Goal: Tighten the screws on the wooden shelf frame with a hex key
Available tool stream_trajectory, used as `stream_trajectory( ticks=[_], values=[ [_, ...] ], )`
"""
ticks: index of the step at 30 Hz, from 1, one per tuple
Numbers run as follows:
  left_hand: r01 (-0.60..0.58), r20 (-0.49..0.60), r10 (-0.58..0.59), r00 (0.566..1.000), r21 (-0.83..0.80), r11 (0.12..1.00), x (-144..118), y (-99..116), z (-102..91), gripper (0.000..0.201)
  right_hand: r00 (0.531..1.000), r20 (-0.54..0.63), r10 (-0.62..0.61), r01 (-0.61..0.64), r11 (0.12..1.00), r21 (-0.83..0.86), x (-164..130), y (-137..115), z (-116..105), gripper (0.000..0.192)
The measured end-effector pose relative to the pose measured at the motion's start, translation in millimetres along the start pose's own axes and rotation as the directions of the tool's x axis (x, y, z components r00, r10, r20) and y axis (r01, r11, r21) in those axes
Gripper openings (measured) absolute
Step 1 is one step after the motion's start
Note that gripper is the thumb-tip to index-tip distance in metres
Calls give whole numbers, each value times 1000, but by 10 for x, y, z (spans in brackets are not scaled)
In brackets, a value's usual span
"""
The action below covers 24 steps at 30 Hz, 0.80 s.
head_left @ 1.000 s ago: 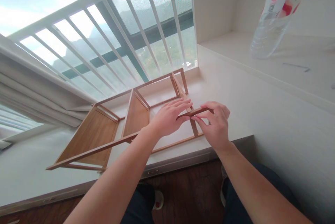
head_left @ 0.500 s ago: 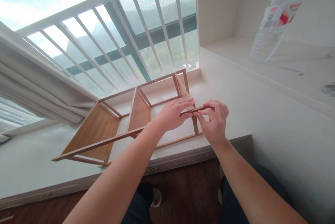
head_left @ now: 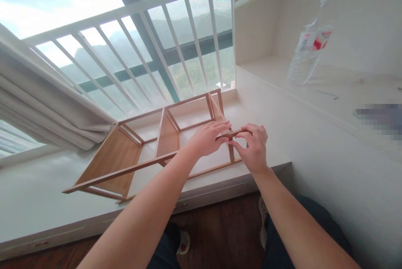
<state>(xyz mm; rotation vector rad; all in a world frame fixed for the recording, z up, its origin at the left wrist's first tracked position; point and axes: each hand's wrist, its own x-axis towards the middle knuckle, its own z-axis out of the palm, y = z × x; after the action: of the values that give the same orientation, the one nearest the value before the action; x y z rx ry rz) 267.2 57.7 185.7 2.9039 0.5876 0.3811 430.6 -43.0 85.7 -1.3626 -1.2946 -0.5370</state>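
Note:
A light wooden shelf frame (head_left: 125,164) lies on its side on the white windowsill (head_left: 37,202). My left hand (head_left: 205,138) and my right hand (head_left: 253,147) meet at the frame's right end. Together they pinch a thin dark wooden strip (head_left: 233,134) held level just above the frame's end rail. My left hand's fingers lie over the strip's left part. The thumb and fingers of my right hand grip its right end.
White window bars (head_left: 176,47) rise behind the frame, and a curtain (head_left: 47,105) hangs at the left. On the raised white ledge at the right stand a clear plastic bottle (head_left: 306,49) and a small hex key (head_left: 326,94). Dark floor lies below the sill.
Both hands stay on the strip and have barely moved. My head has shifted, so the bottle and ledge appear further left and lower in view.

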Motion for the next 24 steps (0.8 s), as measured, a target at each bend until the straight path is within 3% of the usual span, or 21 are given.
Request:
stream_trajectory(
  ticks=[11,14,18,19,20,24],
  values=[
    [18,9,-18,1000,15,1000,26,-34,-19,49,999,42,-7,13,986,-166,-82,166,-412,12],
    [9,5,-10,1000,53,999,21,-13,-44,50,999,37,9,1,966,-258,155,225,-638,7],
    [29,-6,-28,1000,82,996,13,21,-75,51,992,51,113,-83,912,-401,821,414,-983,6],
    [39,-8,-38,999,90,995,13,36,-84,51,979,87,184,-122,873,-473,1016,487,-1060,10],
    [49,-11,-49,999,99,994,17,57,-91,51,910,201,362,-156,748,-645,1204,569,-1129,17],
    [111,-41,-106,994,138,984,64,198,-96,47,790,228,569,-180,570,-802,1748,932,-1316,30]
  ],
)
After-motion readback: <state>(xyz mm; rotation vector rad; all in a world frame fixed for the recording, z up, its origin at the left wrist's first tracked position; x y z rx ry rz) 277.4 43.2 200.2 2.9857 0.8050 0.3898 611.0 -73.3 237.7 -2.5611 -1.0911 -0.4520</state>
